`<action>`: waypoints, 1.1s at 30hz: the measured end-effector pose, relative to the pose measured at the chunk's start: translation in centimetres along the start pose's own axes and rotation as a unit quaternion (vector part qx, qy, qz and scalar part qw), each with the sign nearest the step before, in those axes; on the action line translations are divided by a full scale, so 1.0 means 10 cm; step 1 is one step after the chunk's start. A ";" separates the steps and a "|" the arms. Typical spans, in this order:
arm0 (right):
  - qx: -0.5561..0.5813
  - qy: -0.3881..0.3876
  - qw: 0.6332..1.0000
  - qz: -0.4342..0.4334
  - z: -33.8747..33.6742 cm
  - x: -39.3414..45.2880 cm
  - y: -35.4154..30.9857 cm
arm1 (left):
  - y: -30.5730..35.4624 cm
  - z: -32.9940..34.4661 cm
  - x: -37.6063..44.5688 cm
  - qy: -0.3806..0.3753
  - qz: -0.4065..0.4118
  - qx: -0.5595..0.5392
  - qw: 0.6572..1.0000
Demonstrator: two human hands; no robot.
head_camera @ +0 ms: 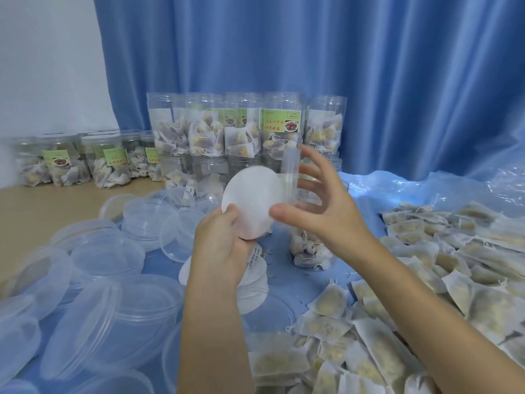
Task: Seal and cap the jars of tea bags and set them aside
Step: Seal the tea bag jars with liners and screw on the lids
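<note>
A white seal disc (251, 201) is pinched at its lower edge by the left hand (224, 245), while a clear cap (291, 173) is gripped edge-on, just beside it, by the half-open right hand (318, 206).

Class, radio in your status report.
Left hand holds white seal disc. Right hand holds clear lid. Nothing obstructing.

Blue pleated curtain (312, 52) behind, white wall (42, 52) at left — crinkled plastic sheet (426, 189) on the table's right.
</note>
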State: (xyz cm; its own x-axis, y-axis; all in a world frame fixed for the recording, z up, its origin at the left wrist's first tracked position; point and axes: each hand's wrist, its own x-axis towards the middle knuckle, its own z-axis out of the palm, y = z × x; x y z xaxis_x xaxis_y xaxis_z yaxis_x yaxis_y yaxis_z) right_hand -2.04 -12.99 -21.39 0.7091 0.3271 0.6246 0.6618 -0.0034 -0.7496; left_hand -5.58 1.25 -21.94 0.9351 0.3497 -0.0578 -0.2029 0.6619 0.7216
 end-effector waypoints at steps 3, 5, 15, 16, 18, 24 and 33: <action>0.080 0.005 0.997 0.010 -0.05 0.01 0.01 | -0.02 -0.03 0.00 -0.013 -0.041 -0.074 0.996; 0.078 -0.012 0.997 0.002 -0.04 0.00 0.01 | -0.04 -0.04 0.01 -0.036 -0.044 -0.061 0.997; -0.066 -0.014 0.991 -0.117 0.08 -0.08 0.01 | -0.24 0.01 0.11 -0.176 0.014 0.143 0.974; -0.073 -0.016 0.990 -0.117 0.09 -0.08 0.00 | -0.25 0.01 0.13 -0.170 0.024 0.166 0.971; -0.074 -0.020 0.991 -0.105 0.09 -0.09 0.00 | -0.28 0.00 0.17 -0.154 0.024 0.180 0.971; -0.069 -0.040 0.995 -0.054 0.05 -0.06 0.02 | -0.28 0.04 0.17 -0.152 0.005 0.179 0.972; -0.428 0.013 0.900 0.078 -0.52 0.44 0.06 | -0.30 -0.01 0.13 0.005 -0.026 0.187 0.982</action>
State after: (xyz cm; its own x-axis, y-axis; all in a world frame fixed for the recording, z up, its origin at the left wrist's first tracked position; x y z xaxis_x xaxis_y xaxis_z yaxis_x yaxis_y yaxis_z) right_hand 2.78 -16.42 -17.97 0.8080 0.2373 0.5393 0.4902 -0.7787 -0.3917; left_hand -3.78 -0.21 -24.21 0.9383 0.3289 -0.1064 -0.0325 0.3903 0.9201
